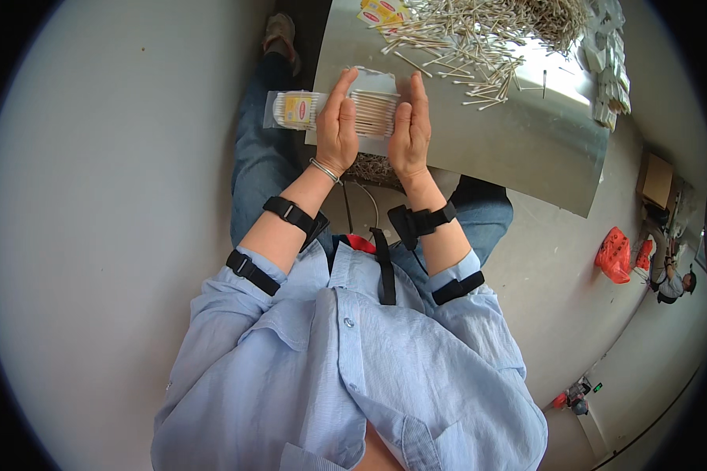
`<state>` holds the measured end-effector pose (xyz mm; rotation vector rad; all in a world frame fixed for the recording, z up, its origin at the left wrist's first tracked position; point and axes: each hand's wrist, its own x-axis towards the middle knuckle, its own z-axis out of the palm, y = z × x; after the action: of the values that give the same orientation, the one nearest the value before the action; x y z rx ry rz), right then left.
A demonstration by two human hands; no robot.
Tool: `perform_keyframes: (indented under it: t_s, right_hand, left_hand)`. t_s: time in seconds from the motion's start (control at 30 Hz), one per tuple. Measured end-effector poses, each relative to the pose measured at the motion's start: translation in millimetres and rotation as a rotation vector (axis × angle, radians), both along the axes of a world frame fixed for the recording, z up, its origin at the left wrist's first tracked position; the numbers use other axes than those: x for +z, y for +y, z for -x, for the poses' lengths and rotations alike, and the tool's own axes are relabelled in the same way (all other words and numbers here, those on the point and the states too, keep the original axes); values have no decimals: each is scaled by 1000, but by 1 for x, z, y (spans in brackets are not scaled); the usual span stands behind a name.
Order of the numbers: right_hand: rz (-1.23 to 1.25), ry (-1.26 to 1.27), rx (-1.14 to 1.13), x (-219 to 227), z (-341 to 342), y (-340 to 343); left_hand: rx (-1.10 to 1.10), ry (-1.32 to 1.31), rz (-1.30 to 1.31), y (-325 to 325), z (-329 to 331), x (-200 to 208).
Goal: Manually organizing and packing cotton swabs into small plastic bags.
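My left hand [339, 129] and my right hand [410, 129] stand on edge at the near edge of the metal table, palms facing, fingers stretched out. Between them lies a flat row of cotton swabs [375, 112], its sticks running crosswise. The palms border both ends of the row; whether they press on it I cannot tell. Under or behind the swabs shows a pale sheet or bag [377, 80]. Just left of my left hand is a clear packet of cotton swabs [296, 110] with a yellow label, partly hidden by that hand.
A large heap of loose cotton swabs [487, 39] covers the far part of the metal table [518, 149]. Yellow cards [382, 11] lie at its left, clear plastic bags [607, 71] at its right. More swabs [371, 168] sit below the table edge. A red bag [613, 255] is on the floor.
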<state>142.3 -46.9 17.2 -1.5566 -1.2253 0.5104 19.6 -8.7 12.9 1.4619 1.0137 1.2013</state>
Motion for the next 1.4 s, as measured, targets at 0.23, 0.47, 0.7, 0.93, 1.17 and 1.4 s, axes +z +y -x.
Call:
perform_keyframes:
  t_s: [0.23, 0.47, 0.7, 0.93, 1.17, 1.4]
  right_hand:
    - [18, 200, 52, 15, 12, 2]
    - [51, -265, 137, 4, -1, 2]
    - [254, -770, 312, 6, 5, -8]
    - [276, -812, 342, 9, 7, -14]
    - [211, -639, 232, 4, 8, -11]
    - [243, -714, 264, 9, 11, -9]
  left_hand:
    - [-11, 7, 6, 1, 2, -1]
    - [4, -6, -1, 2, 1, -2]
    - [0, 5, -9, 2, 1, -2]
    - [-71, 68, 24, 1, 4, 2]
    - [-75, 111, 6, 1, 4, 4]
    - [-114, 71, 54, 2, 6, 7]
